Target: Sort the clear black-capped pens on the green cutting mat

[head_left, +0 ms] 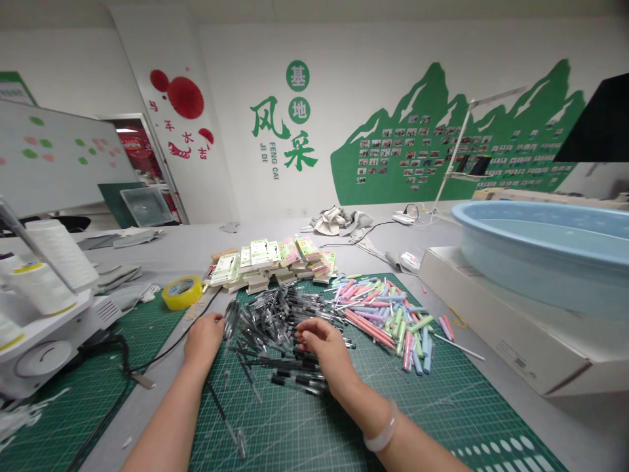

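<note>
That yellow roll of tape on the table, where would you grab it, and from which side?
The yellow tape roll lies flat on the grey table, hole upward, just beyond the green cutting mat. I would probably come from above and pinch its ring wall, one finger in the hole and the thumb outside. The left hand is nearest. The near side looks best, though a black cable runs close by.

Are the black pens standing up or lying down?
Lying down. The black pens sprawl flat in a loose heap on the green mat, with the left hand and right hand on them.
</note>
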The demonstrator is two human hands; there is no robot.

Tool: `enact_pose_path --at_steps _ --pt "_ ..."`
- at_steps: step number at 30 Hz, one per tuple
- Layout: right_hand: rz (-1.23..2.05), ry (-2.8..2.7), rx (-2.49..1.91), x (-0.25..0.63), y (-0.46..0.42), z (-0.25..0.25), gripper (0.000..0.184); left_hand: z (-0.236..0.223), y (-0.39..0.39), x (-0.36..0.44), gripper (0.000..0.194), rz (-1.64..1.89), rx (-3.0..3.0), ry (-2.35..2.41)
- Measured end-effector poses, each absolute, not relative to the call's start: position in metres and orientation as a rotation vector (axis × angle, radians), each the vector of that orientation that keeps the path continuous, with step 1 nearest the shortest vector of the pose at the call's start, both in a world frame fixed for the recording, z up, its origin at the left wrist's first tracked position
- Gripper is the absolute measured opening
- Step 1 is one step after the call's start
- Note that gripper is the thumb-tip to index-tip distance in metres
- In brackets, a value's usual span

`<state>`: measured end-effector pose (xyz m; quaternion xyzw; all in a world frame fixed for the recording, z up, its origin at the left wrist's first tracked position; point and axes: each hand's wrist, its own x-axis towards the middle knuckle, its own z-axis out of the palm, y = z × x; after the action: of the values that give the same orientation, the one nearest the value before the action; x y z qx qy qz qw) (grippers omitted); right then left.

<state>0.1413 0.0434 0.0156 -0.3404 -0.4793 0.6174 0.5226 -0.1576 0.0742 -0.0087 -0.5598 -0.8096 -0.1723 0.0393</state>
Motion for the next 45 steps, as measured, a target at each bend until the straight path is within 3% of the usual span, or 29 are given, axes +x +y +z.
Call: enact_pose_path --at_steps 15,23,30,36,45 --pt "1.438 -1.33 -0.885 0.14 0.043 0.013 0.017 -0.016 0.082 -0.151 0.037 -0.576 -1.784 -2.408" --pt "0.746 -2.174 -1.036 0.145 0.034 0.012 0.02 -0.014 0.082 -0.149 0.036 -0.625 -1.731 -2.427" --pt "0.466 -2.509 -0.946 0.149 0.026 0.019 0.029 0.013 0.072 -0.123 0.025 -0.713 -1.939 -2.241" --pt "0.262 -2.588 -0.979 0.148 0.022 0.022 0.01 0.039 0.062 -0.089 0.019 -0.879 -2.631 -1.977" --pt "0.254 -2.565 -1.042 0.148 0.026 0.02 0.008 0.043 0.054 -0.085 0.013 -0.424 -2.907 -1.879"
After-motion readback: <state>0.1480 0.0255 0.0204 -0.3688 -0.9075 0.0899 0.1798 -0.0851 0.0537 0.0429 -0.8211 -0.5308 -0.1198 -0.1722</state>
